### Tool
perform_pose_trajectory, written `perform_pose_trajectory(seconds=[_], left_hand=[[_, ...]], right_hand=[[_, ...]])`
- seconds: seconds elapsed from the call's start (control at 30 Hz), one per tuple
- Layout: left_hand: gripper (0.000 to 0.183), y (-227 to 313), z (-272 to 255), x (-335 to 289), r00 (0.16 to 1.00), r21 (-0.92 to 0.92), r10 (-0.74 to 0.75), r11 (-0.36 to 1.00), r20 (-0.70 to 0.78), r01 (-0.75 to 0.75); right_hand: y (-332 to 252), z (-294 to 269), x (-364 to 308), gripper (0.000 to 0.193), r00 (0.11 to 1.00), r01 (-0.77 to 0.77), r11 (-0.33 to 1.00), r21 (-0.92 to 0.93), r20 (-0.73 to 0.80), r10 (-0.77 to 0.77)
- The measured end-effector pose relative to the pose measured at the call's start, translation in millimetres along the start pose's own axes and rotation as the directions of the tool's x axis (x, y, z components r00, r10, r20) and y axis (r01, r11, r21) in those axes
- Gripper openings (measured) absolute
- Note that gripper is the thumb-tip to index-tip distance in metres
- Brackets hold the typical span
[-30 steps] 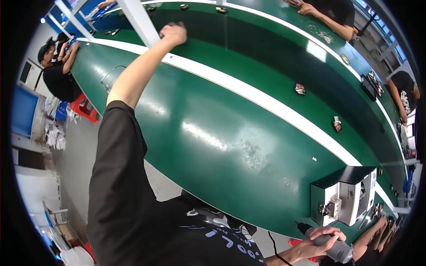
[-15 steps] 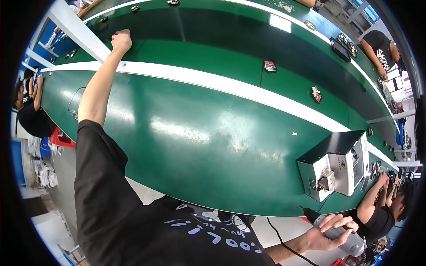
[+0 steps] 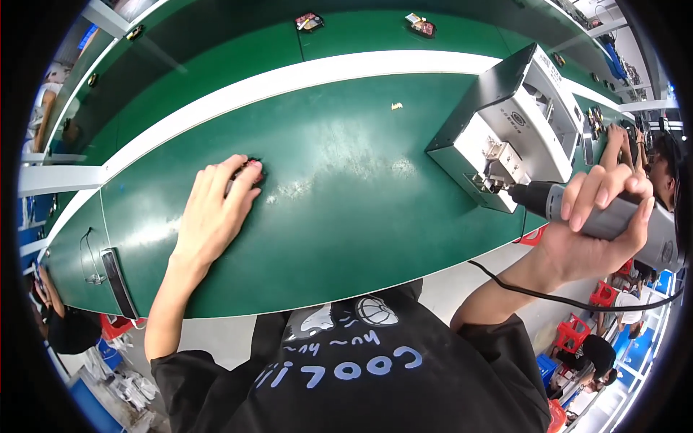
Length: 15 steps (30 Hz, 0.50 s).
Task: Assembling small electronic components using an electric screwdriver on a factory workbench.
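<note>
Two hands are working at the green bench [image 3: 346, 209]. The left hand [image 3: 214, 209] is lying flat, its grip open, covering a small dark part [image 3: 254, 170]. The right hand [image 3: 593, 231] is gripping a grey electric screwdriver [image 3: 577, 209] beside the grey metal box [image 3: 516, 123].

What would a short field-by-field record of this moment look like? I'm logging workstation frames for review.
surface: green workbench with a white stripe
left hand: palm down on the bench, covering a small dark part
right hand: gripping a corded grey power screwdriver
screwdriver tip: at the front of a grey metal box machine
further back: two small parts on the bench
others: a person's hands beyond the machine
</note>
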<state>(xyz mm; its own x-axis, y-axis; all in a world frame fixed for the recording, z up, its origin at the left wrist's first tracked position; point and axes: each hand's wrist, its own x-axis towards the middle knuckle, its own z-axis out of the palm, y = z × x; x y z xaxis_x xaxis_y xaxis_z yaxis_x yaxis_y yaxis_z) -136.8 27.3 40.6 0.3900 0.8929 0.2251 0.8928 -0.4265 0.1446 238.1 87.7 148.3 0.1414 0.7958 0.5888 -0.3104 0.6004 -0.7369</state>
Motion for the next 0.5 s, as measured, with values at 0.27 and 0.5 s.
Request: perform_pose_trajectory(seconds=[0.27, 0.5], left_hand=[[0.042, 42.5, 2.8, -1.0, 0.966, 0.031, 0.258, 0.966, 0.013, -0.258], [0.037, 49.3, 1.4, -3.0, 0.957, 0.038, 0.29, 0.956, 0.021, -0.29]], right_hand=[[14.3, 2.5, 9.2, 0.027, 0.989, -0.116, 0.992, -0.056, -0.094, 0.11], [16.3, 3.3, 7.2, 0.031, 0.989, -0.148, 0.985, -0.094, -0.041, 0.145]])
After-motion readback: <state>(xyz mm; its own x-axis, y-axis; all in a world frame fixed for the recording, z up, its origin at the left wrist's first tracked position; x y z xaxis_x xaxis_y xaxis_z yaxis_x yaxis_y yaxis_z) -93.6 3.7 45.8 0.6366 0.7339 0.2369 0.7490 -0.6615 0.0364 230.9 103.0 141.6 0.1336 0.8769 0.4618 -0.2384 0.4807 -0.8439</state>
